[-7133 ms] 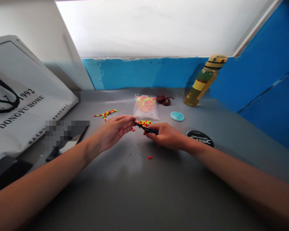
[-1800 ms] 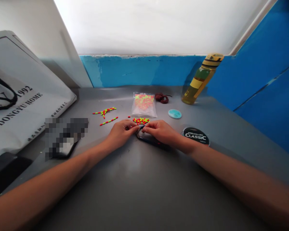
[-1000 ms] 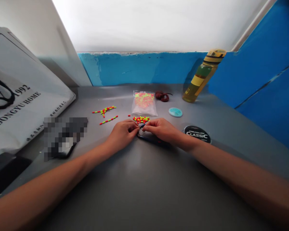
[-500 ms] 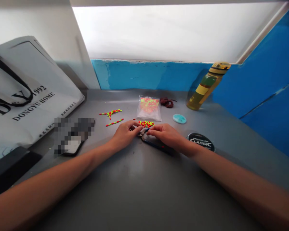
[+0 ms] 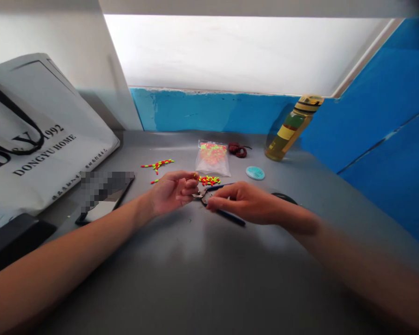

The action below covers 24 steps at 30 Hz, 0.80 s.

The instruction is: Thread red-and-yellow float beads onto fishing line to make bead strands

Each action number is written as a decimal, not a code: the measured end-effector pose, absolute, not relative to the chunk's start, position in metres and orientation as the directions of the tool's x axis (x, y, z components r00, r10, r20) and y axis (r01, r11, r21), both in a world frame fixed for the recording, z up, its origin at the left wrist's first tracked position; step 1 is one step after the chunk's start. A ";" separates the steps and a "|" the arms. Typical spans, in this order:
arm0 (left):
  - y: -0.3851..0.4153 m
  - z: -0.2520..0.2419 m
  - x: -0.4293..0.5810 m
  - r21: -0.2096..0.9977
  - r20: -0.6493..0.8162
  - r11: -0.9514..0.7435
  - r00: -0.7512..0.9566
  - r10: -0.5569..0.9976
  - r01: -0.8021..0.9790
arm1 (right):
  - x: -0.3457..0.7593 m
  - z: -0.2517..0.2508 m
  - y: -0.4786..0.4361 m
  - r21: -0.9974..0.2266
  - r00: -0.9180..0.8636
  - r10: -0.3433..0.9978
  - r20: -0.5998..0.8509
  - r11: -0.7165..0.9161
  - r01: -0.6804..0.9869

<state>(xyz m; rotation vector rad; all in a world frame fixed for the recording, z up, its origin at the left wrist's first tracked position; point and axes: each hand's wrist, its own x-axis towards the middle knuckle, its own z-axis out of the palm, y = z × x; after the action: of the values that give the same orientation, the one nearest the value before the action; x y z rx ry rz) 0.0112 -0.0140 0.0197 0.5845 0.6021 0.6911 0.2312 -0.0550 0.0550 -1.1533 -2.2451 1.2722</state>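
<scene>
My left hand [image 5: 174, 191] is raised palm up, thumb and index finger pinched on a small yellowish bead [image 5: 196, 176]. My right hand [image 5: 235, 201] is closed over the pliers [image 5: 232, 217], its fingertips pressed together; what they hold, if anything, is too small to tell. The pliers lie on the grey table with their handles spread. Just beyond the hands is a loose pile of red and yellow-green beads [image 5: 209, 180]. Behind it lies a clear bag of similar beads [image 5: 212, 158]. Joined rows of beads [image 5: 158, 164] lie to the left.
A dark red cord bundle [image 5: 238, 150], a light blue disc [image 5: 255, 173] and a tilted yellow bottle [image 5: 293, 128] are at the back right. A black round lid [image 5: 284, 198] is partly behind my right hand. A phone [image 5: 106, 200] and a large white bag [image 5: 45, 135] are left.
My left hand has turned palm up and lifted a bead. My right hand has drawn back slightly, showing more of the pliers. The view has shifted a little.
</scene>
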 end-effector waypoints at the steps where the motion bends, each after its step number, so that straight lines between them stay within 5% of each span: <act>1: -0.013 0.021 0.010 0.676 -0.301 0.621 0.622 0.723 -0.395 | 0.235 0.054 -0.051 -0.806 -0.586 0.810 -0.041 0.320 0.498; 3: -0.013 0.022 0.008 0.711 -0.292 0.601 0.625 0.724 -0.365 | 0.241 0.050 -0.042 -0.787 -0.464 0.886 -0.018 0.274 0.553; 5: -0.013 0.023 0.009 0.754 -0.288 0.576 0.629 0.722 -0.316 | 0.245 0.049 -0.036 -0.823 -0.418 0.883 -0.211 0.070 0.564; 9: -0.015 0.024 0.010 0.812 -0.283 0.528 0.624 0.729 -0.248 | 0.251 0.057 -0.037 -0.851 -0.593 0.651 -0.474 -0.166 0.498; 13: -0.013 0.023 0.010 0.834 -0.252 0.487 0.608 0.753 -0.258 | 0.256 0.063 -0.040 -0.885 -0.784 0.483 -0.390 0.039 0.465; 20: -0.014 0.018 0.012 0.840 -0.253 0.490 0.631 0.733 -0.232 | 0.246 0.036 -0.031 -0.772 -0.553 0.815 -0.173 0.236 0.590; 24: -0.016 0.016 0.013 0.836 -0.243 0.497 0.654 0.717 -0.234 | 0.233 0.015 -0.035 -0.548 -0.532 0.844 -0.066 0.415 0.726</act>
<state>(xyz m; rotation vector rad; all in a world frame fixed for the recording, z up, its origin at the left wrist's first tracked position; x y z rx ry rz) 0.0130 -0.0161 0.0158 0.8699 0.6319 0.6245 0.2333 -0.0355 0.0152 -1.3833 -2.4496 0.7815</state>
